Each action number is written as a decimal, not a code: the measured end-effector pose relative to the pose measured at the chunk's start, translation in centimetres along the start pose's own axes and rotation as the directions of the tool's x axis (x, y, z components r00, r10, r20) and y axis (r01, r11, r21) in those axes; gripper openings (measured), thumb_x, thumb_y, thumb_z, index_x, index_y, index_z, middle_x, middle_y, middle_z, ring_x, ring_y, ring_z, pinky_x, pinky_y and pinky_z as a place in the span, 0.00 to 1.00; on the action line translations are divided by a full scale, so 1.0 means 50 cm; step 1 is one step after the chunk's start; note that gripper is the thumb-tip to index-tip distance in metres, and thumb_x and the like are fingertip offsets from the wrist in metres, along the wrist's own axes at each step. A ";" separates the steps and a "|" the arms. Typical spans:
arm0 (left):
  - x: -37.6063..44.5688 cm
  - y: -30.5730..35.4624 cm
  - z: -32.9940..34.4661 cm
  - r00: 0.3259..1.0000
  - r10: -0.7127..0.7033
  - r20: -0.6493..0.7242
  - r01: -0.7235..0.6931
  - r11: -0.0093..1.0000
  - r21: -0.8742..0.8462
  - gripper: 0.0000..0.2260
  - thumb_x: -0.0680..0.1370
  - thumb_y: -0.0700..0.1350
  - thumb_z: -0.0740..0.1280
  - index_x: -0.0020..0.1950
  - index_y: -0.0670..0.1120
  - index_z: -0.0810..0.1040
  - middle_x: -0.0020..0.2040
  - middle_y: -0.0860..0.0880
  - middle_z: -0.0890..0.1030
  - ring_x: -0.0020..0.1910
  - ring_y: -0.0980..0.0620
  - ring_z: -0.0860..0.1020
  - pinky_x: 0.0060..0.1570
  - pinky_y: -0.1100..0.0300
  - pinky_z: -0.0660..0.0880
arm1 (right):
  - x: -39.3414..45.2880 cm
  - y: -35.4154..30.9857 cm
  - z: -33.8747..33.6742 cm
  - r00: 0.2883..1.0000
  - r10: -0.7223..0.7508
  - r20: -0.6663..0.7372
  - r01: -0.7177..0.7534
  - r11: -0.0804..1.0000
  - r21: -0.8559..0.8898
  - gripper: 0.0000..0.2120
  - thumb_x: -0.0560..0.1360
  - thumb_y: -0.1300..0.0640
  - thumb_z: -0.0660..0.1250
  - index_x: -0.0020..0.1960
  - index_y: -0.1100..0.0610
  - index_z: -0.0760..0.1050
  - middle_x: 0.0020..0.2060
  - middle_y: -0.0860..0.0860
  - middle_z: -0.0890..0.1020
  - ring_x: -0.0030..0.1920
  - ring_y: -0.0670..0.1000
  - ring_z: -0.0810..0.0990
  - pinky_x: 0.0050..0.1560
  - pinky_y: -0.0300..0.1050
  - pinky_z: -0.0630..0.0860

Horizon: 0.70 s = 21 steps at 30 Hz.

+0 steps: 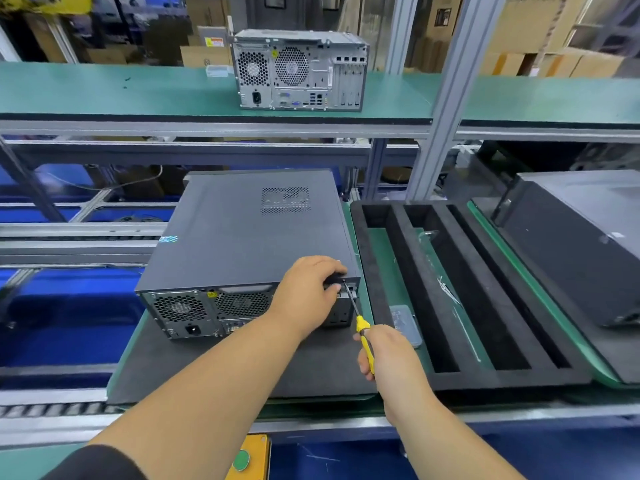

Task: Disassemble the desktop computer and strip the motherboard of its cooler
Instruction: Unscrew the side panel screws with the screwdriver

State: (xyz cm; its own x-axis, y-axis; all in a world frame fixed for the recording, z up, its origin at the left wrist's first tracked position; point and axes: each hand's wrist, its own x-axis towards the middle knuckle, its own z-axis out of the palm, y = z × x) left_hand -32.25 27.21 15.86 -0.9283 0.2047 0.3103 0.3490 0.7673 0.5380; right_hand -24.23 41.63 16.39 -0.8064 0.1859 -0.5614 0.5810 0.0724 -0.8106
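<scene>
A black desktop computer case [242, 233] lies on its side on a dark foam mat [214, 365], its rear panel with fan grilles and power socket facing me. My left hand [308, 289] rests on the rear right corner of the case, fingers curled on a small black part at the edge. My right hand [384, 348] grips a yellow-handled screwdriver [363, 336], and its thin shaft points up to that same corner beside my left fingers. The side panel is closed, so the motherboard and cooler are hidden.
A black foam tray [485, 372] with long slots lies to the right, a small clear plastic box [407, 323] at its near left edge. Another dark case [581, 251] sits far right. A grey computer [299, 69] stands on the green upper shelf [104, 91]. Rollers run along the near edge.
</scene>
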 end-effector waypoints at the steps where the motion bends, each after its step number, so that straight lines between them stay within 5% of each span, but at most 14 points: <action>1: 0.001 0.000 0.001 1.000 -0.011 -0.011 0.011 1.000 -0.019 0.13 0.76 0.41 0.69 0.60 0.51 0.81 0.59 0.56 0.80 0.63 0.54 0.72 0.65 0.58 0.69 | 0.001 -0.001 -0.002 1.000 0.004 -0.002 -0.004 1.000 -0.001 0.12 0.79 0.59 0.55 0.46 0.57 0.77 0.21 0.51 0.73 0.28 0.51 0.69 0.34 0.43 0.66; 21: 0.004 0.010 0.015 0.990 -0.105 -0.098 0.098 0.992 -0.077 0.10 0.76 0.42 0.70 0.56 0.52 0.83 0.57 0.58 0.81 0.60 0.57 0.74 0.63 0.59 0.70 | 0.017 -0.014 -0.001 0.997 0.082 0.009 -0.082 0.997 0.008 0.13 0.80 0.59 0.55 0.44 0.58 0.77 0.19 0.52 0.71 0.23 0.49 0.67 0.26 0.39 0.63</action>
State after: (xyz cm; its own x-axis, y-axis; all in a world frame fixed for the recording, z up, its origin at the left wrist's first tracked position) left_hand -32.38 28.10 15.59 -0.9429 0.0622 0.3271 0.2650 0.7348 0.6243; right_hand -25.32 41.79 16.48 -0.7573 0.1823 -0.6272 0.6441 0.0491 -0.7634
